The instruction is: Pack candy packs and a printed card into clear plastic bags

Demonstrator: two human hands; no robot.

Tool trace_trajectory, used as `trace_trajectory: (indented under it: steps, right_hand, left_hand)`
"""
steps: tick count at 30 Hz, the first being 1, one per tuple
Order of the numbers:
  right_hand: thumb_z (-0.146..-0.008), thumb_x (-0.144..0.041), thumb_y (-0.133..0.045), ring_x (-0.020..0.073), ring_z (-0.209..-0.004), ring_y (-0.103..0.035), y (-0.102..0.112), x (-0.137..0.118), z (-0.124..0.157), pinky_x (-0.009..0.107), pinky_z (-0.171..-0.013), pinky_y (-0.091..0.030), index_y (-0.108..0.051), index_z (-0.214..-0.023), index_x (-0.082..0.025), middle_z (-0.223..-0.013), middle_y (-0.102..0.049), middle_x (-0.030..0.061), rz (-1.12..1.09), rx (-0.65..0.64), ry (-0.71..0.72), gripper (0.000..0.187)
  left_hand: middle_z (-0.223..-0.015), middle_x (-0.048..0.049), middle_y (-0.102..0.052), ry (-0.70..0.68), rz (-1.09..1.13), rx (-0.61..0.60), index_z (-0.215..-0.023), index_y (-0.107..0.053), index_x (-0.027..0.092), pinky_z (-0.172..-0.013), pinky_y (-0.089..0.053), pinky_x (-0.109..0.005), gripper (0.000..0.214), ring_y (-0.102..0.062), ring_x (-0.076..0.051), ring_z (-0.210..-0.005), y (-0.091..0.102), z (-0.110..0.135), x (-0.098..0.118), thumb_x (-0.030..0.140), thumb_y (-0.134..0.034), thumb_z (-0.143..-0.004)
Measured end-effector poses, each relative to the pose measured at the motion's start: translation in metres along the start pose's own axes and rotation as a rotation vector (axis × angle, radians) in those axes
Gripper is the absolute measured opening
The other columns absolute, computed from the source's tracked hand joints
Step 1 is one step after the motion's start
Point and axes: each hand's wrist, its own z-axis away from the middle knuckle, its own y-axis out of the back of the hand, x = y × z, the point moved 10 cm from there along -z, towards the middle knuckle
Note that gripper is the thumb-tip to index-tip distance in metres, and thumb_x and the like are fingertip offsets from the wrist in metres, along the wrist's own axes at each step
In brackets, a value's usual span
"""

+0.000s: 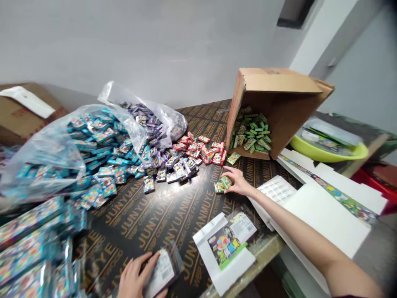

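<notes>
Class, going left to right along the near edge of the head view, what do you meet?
Stacked teal multicoloured packs, bare left hand, flat white-labelled pack in clear plastic, black-panelled white paperboard piece, bare right forearm.

"JUNYUANMUYE" is read repeatedly on the dark tabletop [178, 200] mid-frame, with "WBP COMBI CORE" and "PLYWOOD" in smaller letters beneath, while Chinese characters on the printed card [225, 247] at lower right of centre and fine print on the barcoded packet [161, 270] at bottom centre are too blurred for transcription.
</notes>
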Motion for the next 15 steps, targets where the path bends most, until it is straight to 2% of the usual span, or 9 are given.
trace_trajectory:
  steps: [1, 3, 5, 7, 8, 10, 13, 15]
  right_hand:
    - [-0.049, -0.047, -0.076, 0.0307, -0.121, -0.034, -0.004, -0.037, 0.005, 0.047, -0.097, -0.024, -0.06, -0.101, -0.022, -0.133, -0.036, 0.013, -0.074, -0.021, 0.105, 0.06]
    - [-0.055, -0.045, -0.074, 0.0296, -0.126, -0.027, -0.019, -0.113, 0.019, 0.043, -0.099, -0.024, -0.059, -0.105, -0.022, -0.138, -0.028, 0.0131, -0.178, -0.135, 0.31, 0.056]
    - [-0.061, -0.04, -0.072, 0.0296, -0.131, -0.018, -0.035, -0.182, 0.037, 0.044, -0.102, -0.02, -0.058, -0.109, -0.024, -0.143, -0.018, 0.0111, -0.221, -0.267, 0.487, 0.053]
    - [-0.063, -0.035, -0.071, 0.0299, -0.133, -0.012, -0.048, -0.232, 0.056, 0.045, -0.104, -0.016, -0.053, -0.116, -0.027, -0.146, -0.01, 0.0093, -0.248, -0.374, 0.608, 0.057]
    - [-0.063, -0.035, -0.071, 0.0303, -0.133, -0.01, -0.054, -0.247, 0.063, 0.046, -0.104, -0.014, -0.05, -0.121, -0.028, -0.147, -0.008, 0.009, -0.263, -0.412, 0.637, 0.062]
    - [-0.06, -0.037, -0.073, 0.0312, -0.133, -0.008, -0.062, -0.259, 0.072, 0.047, -0.104, -0.012, -0.038, -0.13, -0.029, -0.147, -0.006, 0.0101, -0.306, -0.442, 0.613, 0.079]
    - [-0.054, -0.043, -0.075, 0.0304, -0.133, -0.011, -0.068, -0.247, 0.072, 0.047, -0.104, -0.016, -0.016, -0.138, -0.026, -0.146, -0.009, 0.0133, -0.421, -0.368, 0.437, 0.104]
    - [-0.051, -0.045, -0.076, 0.0304, -0.132, -0.016, -0.07, -0.24, 0.074, 0.047, -0.104, -0.018, -0.013, -0.139, -0.025, -0.144, -0.014, 0.0135, -0.465, -0.283, 0.359, 0.11]
  left_hand:
    - [-0.108, -0.0069, -0.061, 0.092, 0.087, 0.045, -0.106, -0.062, 0.028, -0.088, -0.042, -0.044, 0.052, -0.055, -0.029, -0.1, 0.011, -0.005, 0.009, 0.046, -0.066, -0.057]
    - [-0.106, -0.0077, -0.061, 0.249, 0.371, 0.051, -0.104, -0.063, 0.022, -0.089, -0.041, -0.04, 0.042, -0.055, -0.026, -0.1, 0.017, -0.016, 0.032, 0.044, -0.058, -0.068]
    - [-0.093, -0.0085, -0.066, 0.375, 0.696, -0.038, -0.092, -0.067, 0.017, -0.083, -0.044, -0.035, 0.036, -0.059, -0.024, -0.089, 0.003, -0.026, 0.055, 0.044, -0.057, -0.07]
    - [-0.079, -0.0082, -0.068, 0.457, 0.959, -0.153, -0.083, -0.069, 0.013, -0.074, -0.046, -0.031, 0.032, -0.06, -0.021, -0.076, -0.015, -0.03, 0.073, 0.039, -0.061, -0.066]
    - [-0.077, -0.0078, -0.068, 0.483, 1.069, -0.19, -0.082, -0.069, 0.012, -0.071, -0.046, -0.029, 0.03, -0.06, -0.019, -0.072, -0.022, -0.028, 0.078, 0.036, -0.061, -0.067]
    - [-0.069, -0.0058, -0.066, 0.553, 1.199, -0.175, -0.074, -0.068, 0.011, -0.064, -0.045, -0.026, 0.023, -0.058, -0.015, -0.062, -0.026, -0.019, 0.075, 0.031, -0.062, -0.065]
    - [-0.06, -0.0031, -0.064, 0.646, 1.259, -0.071, -0.066, -0.066, 0.011, -0.061, -0.043, -0.023, 0.016, -0.056, -0.011, -0.055, -0.024, 0.003, 0.056, 0.026, -0.064, -0.062]
    - [-0.061, -0.0031, -0.065, 0.654, 1.285, -0.023, -0.067, -0.066, 0.011, -0.063, -0.044, -0.023, 0.016, -0.057, -0.011, -0.056, -0.022, 0.015, 0.049, 0.026, -0.064, -0.062]
